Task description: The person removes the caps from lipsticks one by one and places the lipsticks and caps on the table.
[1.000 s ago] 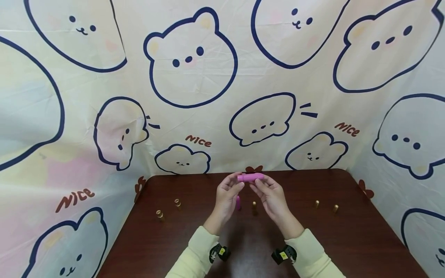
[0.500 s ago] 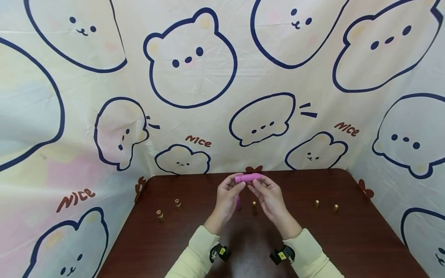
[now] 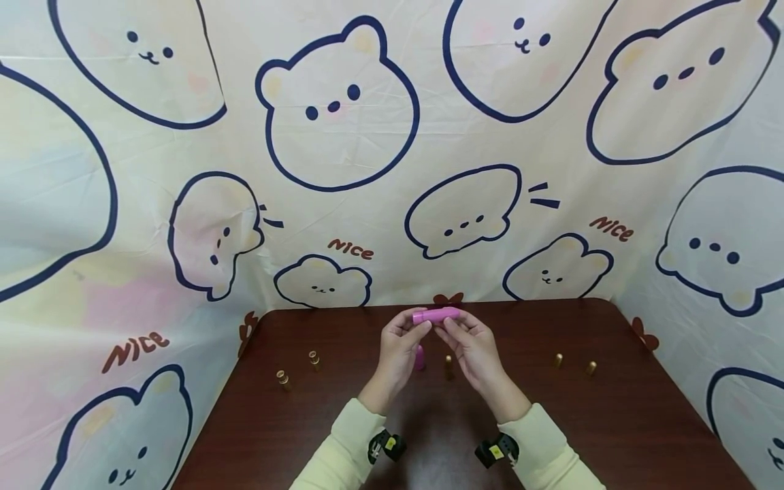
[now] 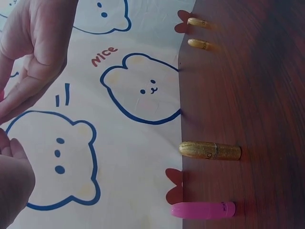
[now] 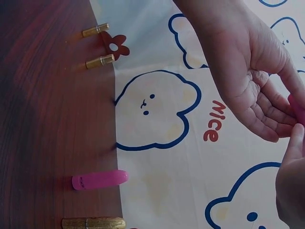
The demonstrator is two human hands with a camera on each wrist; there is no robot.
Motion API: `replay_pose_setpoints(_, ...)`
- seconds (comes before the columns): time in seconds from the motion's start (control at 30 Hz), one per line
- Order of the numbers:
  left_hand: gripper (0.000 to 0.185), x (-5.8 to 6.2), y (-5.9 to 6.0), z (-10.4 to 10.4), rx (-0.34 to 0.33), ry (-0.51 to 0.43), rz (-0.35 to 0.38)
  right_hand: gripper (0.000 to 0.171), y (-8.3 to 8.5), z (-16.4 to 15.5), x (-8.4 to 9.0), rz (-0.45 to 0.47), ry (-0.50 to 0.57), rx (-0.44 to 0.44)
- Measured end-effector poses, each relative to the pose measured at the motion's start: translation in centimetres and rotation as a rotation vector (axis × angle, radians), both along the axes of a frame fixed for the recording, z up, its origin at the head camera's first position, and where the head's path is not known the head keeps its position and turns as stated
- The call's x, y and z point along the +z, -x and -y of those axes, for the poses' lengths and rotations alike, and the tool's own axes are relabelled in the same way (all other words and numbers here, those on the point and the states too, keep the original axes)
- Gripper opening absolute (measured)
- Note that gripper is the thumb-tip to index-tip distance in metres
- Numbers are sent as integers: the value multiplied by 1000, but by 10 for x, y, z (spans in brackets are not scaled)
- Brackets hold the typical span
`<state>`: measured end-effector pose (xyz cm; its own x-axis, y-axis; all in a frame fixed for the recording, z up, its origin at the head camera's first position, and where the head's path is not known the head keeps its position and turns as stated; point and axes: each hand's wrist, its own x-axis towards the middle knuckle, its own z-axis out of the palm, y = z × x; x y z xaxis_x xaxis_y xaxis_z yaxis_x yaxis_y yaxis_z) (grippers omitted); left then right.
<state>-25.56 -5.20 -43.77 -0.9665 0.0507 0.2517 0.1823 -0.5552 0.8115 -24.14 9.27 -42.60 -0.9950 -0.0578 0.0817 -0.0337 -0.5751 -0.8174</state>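
Above the far part of the table, in the head view, a pink bullet-shaped lipstick tube [image 3: 436,315] lies level between both hands. My left hand [image 3: 398,354] pinches its left end with thumb and fingers. The right hand [image 3: 479,354] pinches the tapered right end. In the right wrist view only a sliver of the held tube [image 5: 297,108] shows at the edge. Beneath the hands a second pink tube [image 5: 100,180] stands upright on the table, partly hidden by my left hand in the head view. Beside it stands a closed gold tube [image 4: 209,150] of like shape.
Two gold pieces with narrower necks, a nearer one [image 3: 282,379] and a farther one [image 3: 314,359], stand at left. Two rounded gold pieces, one [image 3: 559,360] and another [image 3: 591,368], stand at right on the brown table [image 3: 637,422]. Behind hangs a bear-print cloth [image 3: 392,224].
Both hands have shifted slightly left with the pink lipstick tube, still held level between them. The pieces standing on the table have not moved.
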Motion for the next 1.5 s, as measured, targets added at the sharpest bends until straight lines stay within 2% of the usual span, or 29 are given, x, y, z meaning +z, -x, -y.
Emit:
replay_pose_setpoints(0.43, 17, -2, 0, 1, 26, 15, -8, 15, 0, 0, -1, 0, -55, -33)
replay_pose_setpoints(0.73, 15, -3, -1, 3, 24, 52, -3, 40, 0, 0, -4, -60, -157, -63)
replay_pose_setpoints(1.07, 13, -5, -2, 6, 35, 53, -15, 38, 1, -2, -7, -90, -166, -72)
replay_pose_setpoints(1.3, 14, -5, 0, 21, 68, -36, -26, 15, 8, -23, -2, -141, -50, -124)
replay_pose_setpoints(1.5, 13, -3, -1, 25, 38, -33, 6, 14, 7, -29, -2, -93, -53, -116)
